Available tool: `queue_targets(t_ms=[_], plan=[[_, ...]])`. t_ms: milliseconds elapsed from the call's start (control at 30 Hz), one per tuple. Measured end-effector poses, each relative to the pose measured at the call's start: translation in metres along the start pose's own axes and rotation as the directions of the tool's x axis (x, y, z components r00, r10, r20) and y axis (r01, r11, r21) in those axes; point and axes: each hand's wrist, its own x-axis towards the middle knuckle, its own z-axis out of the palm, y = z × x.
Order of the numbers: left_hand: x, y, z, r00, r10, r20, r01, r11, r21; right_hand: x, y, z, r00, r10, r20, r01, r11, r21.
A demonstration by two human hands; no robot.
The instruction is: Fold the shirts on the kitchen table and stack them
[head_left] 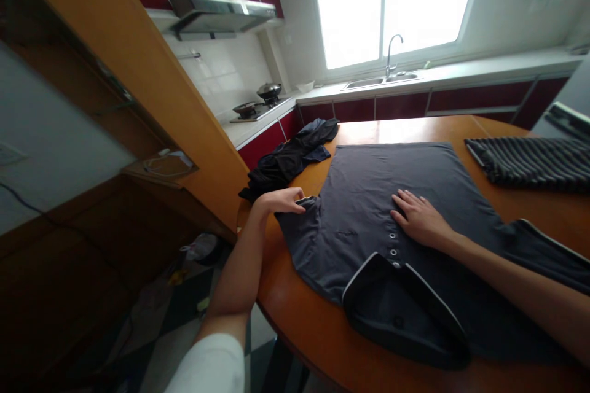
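A dark grey polo shirt [364, 190] lies spread out front side up on the table, its collar toward me and its hem toward the window. My left hand [284, 200] pinches the cuff of the sleeve on the left, thumb below and fingers above. Flat on the shirt's chest, just beyond the buttons, rests my right hand [420, 216] with its fingers stretched out. The collar [405, 313] has a pale edge and stands partly open. The other sleeve [548, 252] stretches out to the right, partly behind my right forearm.
The wooden table [295, 285] has a rounded edge on my left. A heap of dark clothes [295, 156] lies at its far left, and a folded striped garment [530, 163] at the right. Behind are a sink [382, 81] and a stove [262, 112]. A wooden partition [184, 86] rises at left.
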Motion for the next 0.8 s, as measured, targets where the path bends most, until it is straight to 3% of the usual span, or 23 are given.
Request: queue_targets(t_ms=[167, 300, 367, 433, 500, 567, 667, 800], plan=[[-0.01, 0.018, -0.002, 0.97, 0.152, -0.19, -0.211, 0.915, -0.343, 0.0, 0.0, -0.002, 1.0, -0.002, 0.0, 0.002, 1.0, -0.011], [-0.001, 0.04, 0.009, 0.962, 0.25, -0.11, -0.259, 0.701, -0.665, -0.001, 0.001, -0.001, 1.0, -0.006, -0.002, 0.005, 1.0, -0.01], [0.011, 0.042, 0.017, 0.951, 0.283, -0.123, -0.28, 0.624, -0.73, 0.0, 0.001, 0.0, 1.0, -0.005, -0.006, 0.005, 1.0, -0.009], [0.026, 0.038, 0.026, 0.944, 0.231, -0.237, -0.331, 0.651, -0.683, 0.0, 0.002, 0.002, 1.0, -0.005, -0.015, 0.005, 1.0, -0.004], [0.042, 0.029, 0.032, 0.901, 0.166, -0.402, -0.379, 0.754, -0.537, 0.0, 0.003, 0.004, 0.999, -0.012, -0.035, 0.012, 1.0, 0.008], [0.055, 0.018, 0.036, 0.853, 0.154, -0.498, -0.377, 0.841, -0.387, 0.0, 0.004, 0.004, 0.997, -0.022, -0.077, 0.024, 0.999, 0.021], [0.065, 0.003, 0.037, 0.854, 0.203, -0.479, -0.358, 0.897, -0.259, -0.003, 0.002, -0.002, 0.978, -0.104, -0.178, 0.119, 0.99, 0.073], [0.071, -0.01, 0.038, 0.866, 0.325, -0.379, -0.406, 0.901, -0.154, -0.012, -0.016, -0.02, 0.916, -0.308, -0.258, 0.36, 0.915, 0.183]])
